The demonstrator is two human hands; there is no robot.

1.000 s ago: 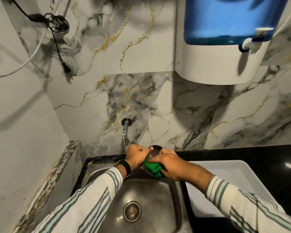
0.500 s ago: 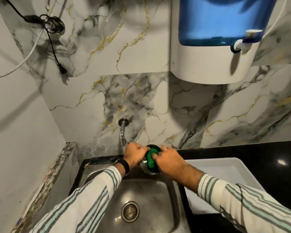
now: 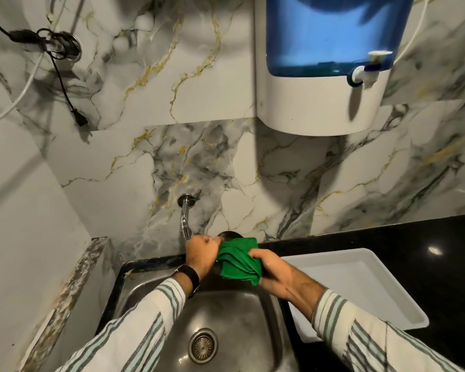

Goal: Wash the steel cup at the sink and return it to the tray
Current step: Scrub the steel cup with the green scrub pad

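Above the steel sink [image 3: 234, 315] I hold the steel cup [image 3: 227, 234], of which only a dark sliver of rim shows. My left hand [image 3: 202, 251] grips the cup from the left. My right hand [image 3: 273, 272] presses a folded green cloth [image 3: 238, 260] over the cup, so most of the cup is hidden. The white tray [image 3: 360, 288] lies on the black counter just right of the sink.
A chrome tap [image 3: 185, 220] sticks out of the marble wall just left of my hands; no water is seen running. A white and blue water purifier [image 3: 320, 63] hangs above right. Cables dangle at upper left. The drain [image 3: 202, 346] sits below.
The green cloth, earlier bunched inside the cup's mouth, now lies spread over the cup's outside and covers it. Both hands stay over the sink near the tap.
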